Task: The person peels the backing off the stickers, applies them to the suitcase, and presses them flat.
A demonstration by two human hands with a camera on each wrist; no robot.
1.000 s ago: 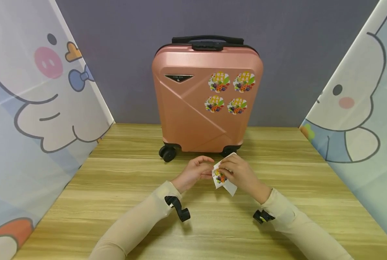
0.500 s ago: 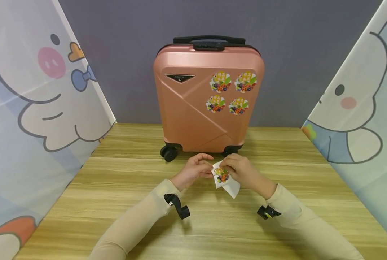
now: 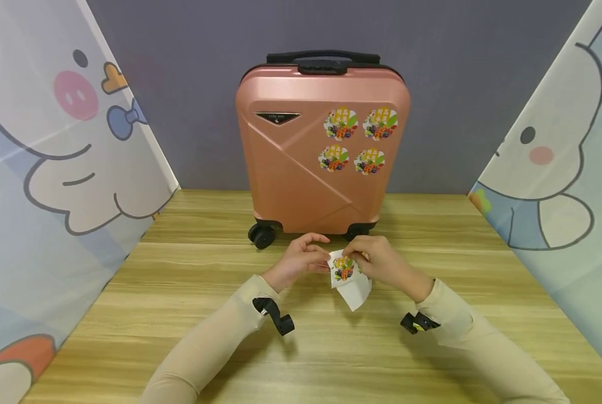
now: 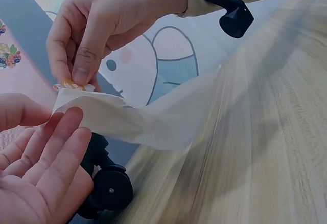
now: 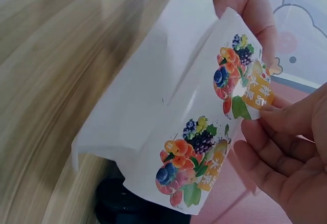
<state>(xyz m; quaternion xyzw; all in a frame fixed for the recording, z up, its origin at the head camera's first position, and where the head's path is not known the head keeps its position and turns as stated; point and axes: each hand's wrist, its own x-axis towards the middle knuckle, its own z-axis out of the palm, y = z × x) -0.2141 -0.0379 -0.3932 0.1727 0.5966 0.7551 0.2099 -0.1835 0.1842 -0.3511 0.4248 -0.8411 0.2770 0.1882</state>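
In front of the suitcase, my left hand (image 3: 301,261) pinches the edge of a white sticker sheet (image 3: 353,294) between thumb and fingertips. My right hand (image 3: 384,266) pinches the edge of a round fruit sticker (image 5: 240,78), which looks partly lifted at that edge. A second fruit sticker (image 5: 186,162) lies flat on the same sheet in the right wrist view. The sheet's free part hangs bent toward the table. Behind stands an upright pink suitcase (image 3: 301,196) with several matching stickers (image 3: 340,124) on its upper right front.
The suitcase rests on black wheels (image 3: 262,235) on a wood-grain table (image 3: 205,359), near a grey back panel (image 3: 447,112). Cartoon-printed panels (image 3: 543,168) flank both sides. Each forearm carries a black wrist mount (image 3: 275,317).
My right hand has shifted slightly right, still pinching at the sheet. The sheet has turned so its printed sticker faces up more fully, and its loose flap has swung.
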